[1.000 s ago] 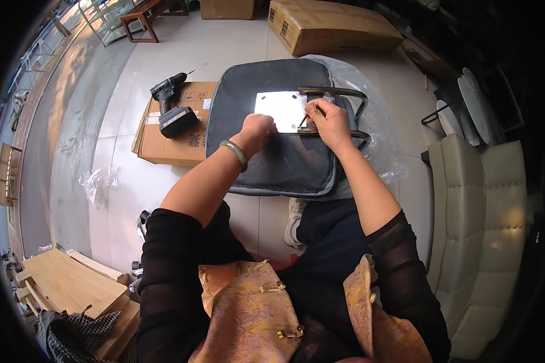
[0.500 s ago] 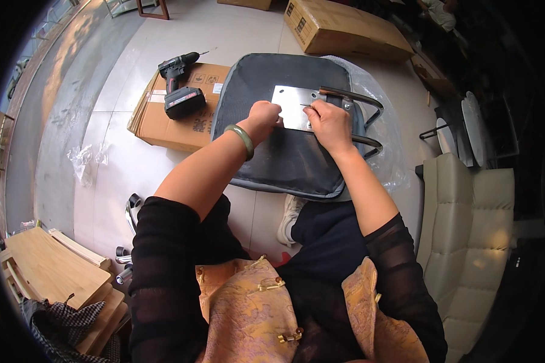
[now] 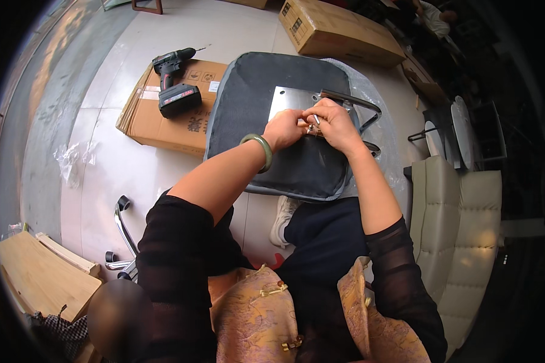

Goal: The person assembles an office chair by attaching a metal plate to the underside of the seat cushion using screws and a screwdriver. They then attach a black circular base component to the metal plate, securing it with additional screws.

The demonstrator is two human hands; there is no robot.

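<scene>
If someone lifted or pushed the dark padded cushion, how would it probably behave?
The cushion would probably keep its shape, given its taut-looking cover and even outline. It may feel heavier where the metal plate and metal bars sit. Its broad, flat form makes rolling unlikely.

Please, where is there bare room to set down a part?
Bare floor lies between the carton, plastic scrap and chrome legs. A drill occupies the carton. The metal plate is crowded by the left hand and right hand.
</scene>
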